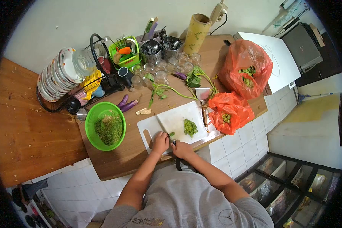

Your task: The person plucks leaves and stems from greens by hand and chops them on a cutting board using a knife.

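Observation:
My right hand (182,149) grips a knife by its dark handle, at the near edge of a white cutting board (144,125). The knife's blade (164,124) points away and to the left over the board. Close beside it, my left hand (161,143) is closed with curled fingers on the board; what it holds is hidden. A small bit of chopped greens (172,133) lies by the blade. Further right on the board sits a pile of chopped greens (190,128). To the left, a green basket (88,127) contains more chopped greens.
Purple eggplants (130,105) and pale pieces (143,111) lie behind the board, with leafy stems (173,91). Red plastic bags (231,114) stand right. Behind are glasses (161,76), cutlery holders (152,53), a yellow roll (197,34) and a dish rack (45,108) with plates.

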{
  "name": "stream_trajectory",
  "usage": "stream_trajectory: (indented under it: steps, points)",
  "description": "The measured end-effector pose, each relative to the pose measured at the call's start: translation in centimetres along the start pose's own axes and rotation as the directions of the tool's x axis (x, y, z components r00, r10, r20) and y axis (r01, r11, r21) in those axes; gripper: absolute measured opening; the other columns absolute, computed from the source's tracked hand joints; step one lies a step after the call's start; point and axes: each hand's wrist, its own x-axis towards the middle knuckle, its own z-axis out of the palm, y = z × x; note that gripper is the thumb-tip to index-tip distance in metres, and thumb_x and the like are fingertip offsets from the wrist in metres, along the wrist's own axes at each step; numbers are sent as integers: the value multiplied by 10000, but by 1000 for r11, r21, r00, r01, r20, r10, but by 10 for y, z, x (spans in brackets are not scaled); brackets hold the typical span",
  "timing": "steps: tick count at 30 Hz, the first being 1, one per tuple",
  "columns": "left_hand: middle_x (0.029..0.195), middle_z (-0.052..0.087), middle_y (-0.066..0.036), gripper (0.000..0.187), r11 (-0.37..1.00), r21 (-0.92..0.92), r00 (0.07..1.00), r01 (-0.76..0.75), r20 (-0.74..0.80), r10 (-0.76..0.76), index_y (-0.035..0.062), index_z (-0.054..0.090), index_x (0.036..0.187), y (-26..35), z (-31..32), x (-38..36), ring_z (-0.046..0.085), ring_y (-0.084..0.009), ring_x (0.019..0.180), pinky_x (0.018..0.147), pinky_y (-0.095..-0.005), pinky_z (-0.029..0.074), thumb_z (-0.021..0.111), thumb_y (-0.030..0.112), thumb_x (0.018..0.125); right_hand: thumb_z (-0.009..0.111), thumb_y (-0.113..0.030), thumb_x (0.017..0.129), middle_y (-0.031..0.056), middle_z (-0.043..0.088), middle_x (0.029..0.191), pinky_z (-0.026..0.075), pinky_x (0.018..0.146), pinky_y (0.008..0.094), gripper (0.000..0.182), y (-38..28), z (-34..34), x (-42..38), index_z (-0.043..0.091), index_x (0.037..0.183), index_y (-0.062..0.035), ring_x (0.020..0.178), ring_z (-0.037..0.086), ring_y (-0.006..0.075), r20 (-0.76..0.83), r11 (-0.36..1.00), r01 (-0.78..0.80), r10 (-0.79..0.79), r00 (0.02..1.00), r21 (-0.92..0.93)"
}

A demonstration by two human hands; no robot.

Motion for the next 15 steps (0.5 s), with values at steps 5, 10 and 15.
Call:
stream_trajectory:
  steps: [5, 10, 15]
  points:
    - [863, 591, -212, 81, 1000, 1, 999, -26, -37, 26, -9, 593, 876, 1, 1, -2, 582, -430, 845, 762, -516, 475, 630, 50, 834, 384, -459, 1029, 274, 701, 989, 518, 868, 524, 527, 2, 0, -7, 587, 1108, 21, 967, 676, 442, -18, 1000, 6, -6, 1000, -7]
    - [871, 596, -210, 78, 997, -31, 996, -72, -54, 70, -3, 599, 887, 1, 2, -5, 589, -428, 859, 771, -518, 478, 634, 51, 843, 390, -456, 1027, 277, 702, 973, 519, 856, 529, 523, 4, 2, -6, 588, 1097, 24, 951, 679, 442, -43, 1000, 5, -5, 999, -7]
    - [869, 592, -210, 75, 997, 0, 996, -82, -48, 82, 6, 598, 885, 2, -1, -3, 587, -428, 855, 765, -517, 478, 637, 54, 844, 400, -450, 1025, 282, 699, 909, 525, 818, 538, 509, 11, 11, 2, 583, 1064, 23, 894, 680, 458, -93, 998, 56, -55, 994, 11]
